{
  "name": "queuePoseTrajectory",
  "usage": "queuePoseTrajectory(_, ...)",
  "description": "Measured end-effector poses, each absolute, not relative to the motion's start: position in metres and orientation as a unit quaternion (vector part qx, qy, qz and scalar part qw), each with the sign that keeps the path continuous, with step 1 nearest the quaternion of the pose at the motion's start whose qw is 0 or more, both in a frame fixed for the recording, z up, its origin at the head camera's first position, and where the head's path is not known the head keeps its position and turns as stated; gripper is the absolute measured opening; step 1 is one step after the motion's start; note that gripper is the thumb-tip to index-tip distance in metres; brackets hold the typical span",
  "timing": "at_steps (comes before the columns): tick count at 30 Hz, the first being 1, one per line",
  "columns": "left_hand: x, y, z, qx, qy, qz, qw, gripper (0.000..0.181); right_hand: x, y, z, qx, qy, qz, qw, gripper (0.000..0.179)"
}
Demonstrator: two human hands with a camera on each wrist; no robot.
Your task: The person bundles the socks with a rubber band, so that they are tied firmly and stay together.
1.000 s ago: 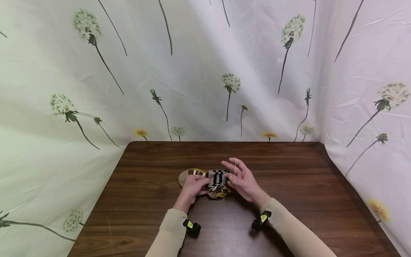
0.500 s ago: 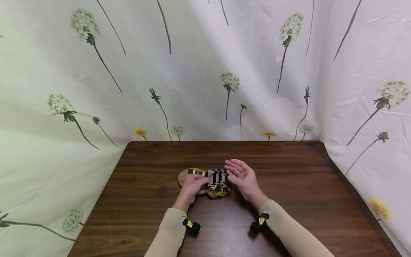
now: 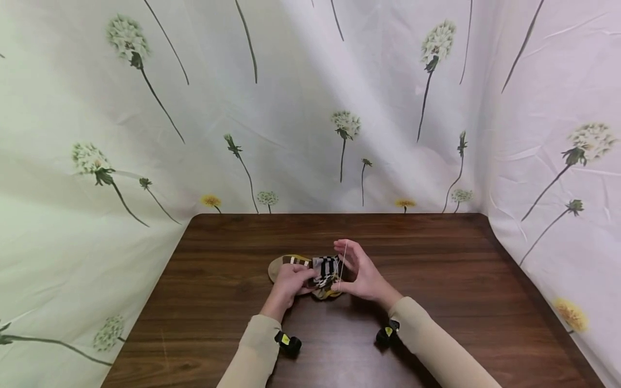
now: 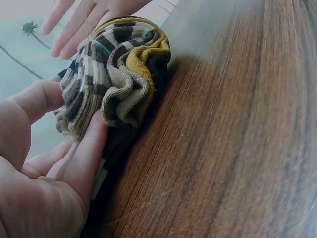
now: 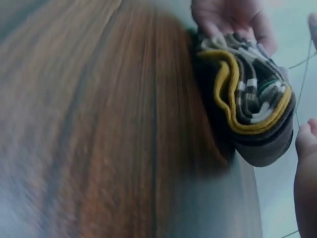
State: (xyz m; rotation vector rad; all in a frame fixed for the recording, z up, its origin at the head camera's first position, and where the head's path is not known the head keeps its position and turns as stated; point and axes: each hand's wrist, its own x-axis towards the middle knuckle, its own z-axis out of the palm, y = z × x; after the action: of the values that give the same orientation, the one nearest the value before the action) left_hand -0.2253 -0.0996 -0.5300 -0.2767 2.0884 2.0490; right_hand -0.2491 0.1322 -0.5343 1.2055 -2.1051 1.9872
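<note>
A bundle of folded striped socks (image 3: 324, 268) lies on the table in front of me, its tan toe end (image 3: 275, 268) pointing left. My left hand (image 3: 291, 280) pinches the bundle between thumb and fingers; in the left wrist view the socks' wavy grey, tan and mustard layers (image 4: 131, 74) show above its fingers (image 4: 89, 148). My right hand (image 3: 364, 277) is at the bundle's right end, thumb and fingers spread apart. A thin pale loop like a rubber band (image 3: 343, 261) stretches between them. A thin teal line (image 4: 101, 47) crosses the rolled layers.
The brown wood-grain table (image 3: 218, 323) extends around the socks on every side. Behind it and along both sides hangs a white cloth (image 3: 291, 108) printed with dandelions. A small black camera (image 3: 289, 343) is strapped on each wrist.
My right hand has shifted left and its thumb has come down by the bundle's near right end, with the thin loop moving along. My left hand keeps its grip on the socks.
</note>
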Motion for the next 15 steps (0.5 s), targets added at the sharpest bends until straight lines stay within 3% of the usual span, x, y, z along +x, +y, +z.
queuePoseTrajectory(15, -0.223, -0.099, -0.531, -0.094, 0.727, 0.673, 0.097, 0.022, -0.254, 0.125, -0.524, 0.421, -0.784, 0.457, 0.001, 0.12)
